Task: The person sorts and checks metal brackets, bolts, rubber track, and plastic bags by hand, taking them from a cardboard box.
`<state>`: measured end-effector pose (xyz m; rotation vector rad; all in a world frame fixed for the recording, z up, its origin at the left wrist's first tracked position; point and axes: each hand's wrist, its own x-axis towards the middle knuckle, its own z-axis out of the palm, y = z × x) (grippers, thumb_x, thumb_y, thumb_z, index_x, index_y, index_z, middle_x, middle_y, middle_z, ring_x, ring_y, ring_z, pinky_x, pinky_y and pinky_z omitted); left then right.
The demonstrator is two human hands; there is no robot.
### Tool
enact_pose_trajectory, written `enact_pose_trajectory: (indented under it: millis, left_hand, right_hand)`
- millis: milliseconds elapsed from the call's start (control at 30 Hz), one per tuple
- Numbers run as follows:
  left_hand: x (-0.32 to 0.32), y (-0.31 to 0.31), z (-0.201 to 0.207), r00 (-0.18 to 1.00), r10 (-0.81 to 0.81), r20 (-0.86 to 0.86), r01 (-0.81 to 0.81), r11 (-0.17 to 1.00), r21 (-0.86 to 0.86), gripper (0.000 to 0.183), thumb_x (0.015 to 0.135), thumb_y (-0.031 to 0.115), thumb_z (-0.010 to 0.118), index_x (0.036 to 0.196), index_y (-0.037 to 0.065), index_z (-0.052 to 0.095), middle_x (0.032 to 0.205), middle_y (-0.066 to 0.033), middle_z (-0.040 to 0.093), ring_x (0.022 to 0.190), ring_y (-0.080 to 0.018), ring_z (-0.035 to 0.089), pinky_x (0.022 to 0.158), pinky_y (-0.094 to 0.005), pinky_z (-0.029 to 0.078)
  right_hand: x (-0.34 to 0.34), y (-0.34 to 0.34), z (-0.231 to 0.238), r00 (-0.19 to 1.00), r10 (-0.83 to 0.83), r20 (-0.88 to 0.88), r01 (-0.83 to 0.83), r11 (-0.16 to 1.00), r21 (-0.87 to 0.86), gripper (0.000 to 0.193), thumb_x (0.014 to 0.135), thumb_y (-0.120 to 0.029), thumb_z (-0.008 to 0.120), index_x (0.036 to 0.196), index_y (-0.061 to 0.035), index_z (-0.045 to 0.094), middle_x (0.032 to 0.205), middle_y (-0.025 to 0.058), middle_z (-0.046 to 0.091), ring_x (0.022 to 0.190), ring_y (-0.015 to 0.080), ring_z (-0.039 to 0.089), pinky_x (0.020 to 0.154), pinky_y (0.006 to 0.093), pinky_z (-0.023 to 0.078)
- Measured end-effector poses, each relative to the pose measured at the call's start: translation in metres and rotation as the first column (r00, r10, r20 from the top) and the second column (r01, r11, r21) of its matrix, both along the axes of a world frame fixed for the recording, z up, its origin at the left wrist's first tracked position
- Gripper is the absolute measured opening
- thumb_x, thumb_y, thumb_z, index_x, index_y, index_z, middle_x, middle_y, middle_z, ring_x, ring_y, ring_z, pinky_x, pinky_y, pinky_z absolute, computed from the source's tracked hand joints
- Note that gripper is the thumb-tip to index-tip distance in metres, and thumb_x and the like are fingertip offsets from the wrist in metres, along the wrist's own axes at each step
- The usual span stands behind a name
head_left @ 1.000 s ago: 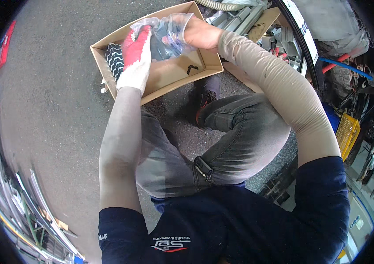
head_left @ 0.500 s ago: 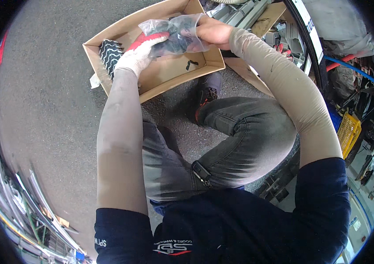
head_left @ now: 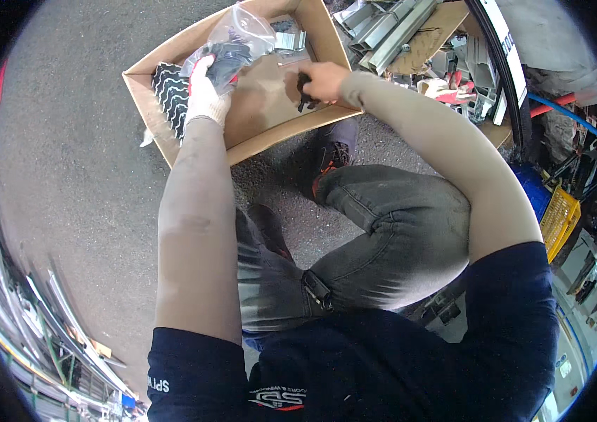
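My left hand (head_left: pixel 208 97), in a white glove with red on it, grips a clear plastic bag (head_left: pixel 253 32) with dark pieces inside. The bag is held over the left part of an open cardboard box (head_left: pixel 270 143). Down inside the box's right side, my bare right hand (head_left: pixel 326 81) has its fingers closed around small black pieces (head_left: pixel 305 97). Their exact shape is hard to make out, and the fingertips are partly hidden. A silver metal piece (head_left: pixel 290 41) lies at the box's far end, and a stack of black pieces with wavy white edges (head_left: pixel 170 98) lines its left wall.
Metal profiles (head_left: pixel 397 32) lie beyond the box on the right. Near them is a red and white glove (head_left: pixel 447 88) among metal offcuts. A yellow crate (head_left: pixel 560 219) stands farther right. Long bars (head_left: pixel 59 337) lie at the lower left. My shoe (head_left: pixel 337 144) is close to the box.
My right hand has left the bag and moved down into the box, where black pieces now show at its fingers. My left hand still has the bag, now tilted upward with its top toward the far side.
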<state>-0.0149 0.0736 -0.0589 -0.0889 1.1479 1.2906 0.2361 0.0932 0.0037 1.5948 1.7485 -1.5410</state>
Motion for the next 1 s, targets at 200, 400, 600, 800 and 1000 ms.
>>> enact_pose_trajectory:
  millis: [200,400,600,800,1000]
  left_hand:
    - [0.020,-0.008,-0.027,0.954,0.242,0.177,-0.257,0.964,0.072,0.034,0.092,0.028,0.050,0.121,0.012,0.059,0.112,-0.0088,0.066,0.097,-0.0297,0.063,0.074,-0.0435,0.051]
    - [0.065,-0.013,-0.030,0.984,-0.179,0.005,0.179,0.984,0.002,0.044,0.095,0.039,0.049,0.126,0.009,0.059,0.113,-0.0089,0.065,0.100,-0.0251,0.060,0.083,-0.0438,0.048]
    - [0.041,-0.023,-0.058,0.412,-0.196,-0.890,-0.051,0.970,-0.237,0.053,0.093,0.038,0.058,0.122,-0.005,0.059,0.124,-0.0271,0.059,0.107,-0.0390,0.060,0.093,-0.0477,0.048]
    - [0.011,0.017,-0.071,-0.266,-0.447,-0.854,0.233,0.830,-0.507,0.060,0.090,0.017,0.055,0.145,-0.003,0.039,0.148,-0.0301,0.037,0.113,-0.0475,0.059,0.096,-0.0505,0.051]
    - [0.008,0.004,-0.087,-0.605,-0.382,-0.699,0.275,0.723,-0.633,0.016,0.092,0.011,0.051,0.103,0.012,0.063,0.092,-0.0162,0.070,0.087,-0.0382,0.071,0.078,-0.0494,0.057]
  right_hand:
    - [0.006,-0.007,-0.058,0.832,0.524,0.181,-0.550,0.819,0.162,0.039,0.083,-0.024,0.067,0.120,-0.0120,0.068,0.109,0.0232,0.070,0.104,0.0393,0.067,0.091,0.0438,0.054]
    - [-0.018,0.017,-0.030,0.808,-0.093,-0.582,0.285,0.926,0.248,0.076,0.083,-0.038,0.081,0.143,-0.0097,0.046,0.118,0.0135,0.066,0.095,0.0207,0.066,0.082,0.0368,0.056]
    - [-0.011,0.033,0.002,0.973,-0.111,-0.204,0.195,0.865,0.462,0.040,0.091,-0.036,0.063,0.122,-0.0101,0.068,0.105,0.0186,0.072,0.101,0.0323,0.069,0.094,0.0387,0.052]
    - [0.008,0.043,0.024,0.973,0.045,-0.227,0.065,0.889,0.454,0.036,0.089,-0.031,0.064,0.117,-0.0101,0.069,0.099,0.0210,0.072,0.096,0.0396,0.068,0.091,0.0440,0.053]
    - [-0.013,0.059,0.043,0.957,0.151,-0.249,0.018,0.822,0.569,0.031,0.090,-0.029,0.064,0.115,-0.0125,0.071,0.097,0.0204,0.071,0.095,0.0374,0.068,0.090,0.0453,0.053]
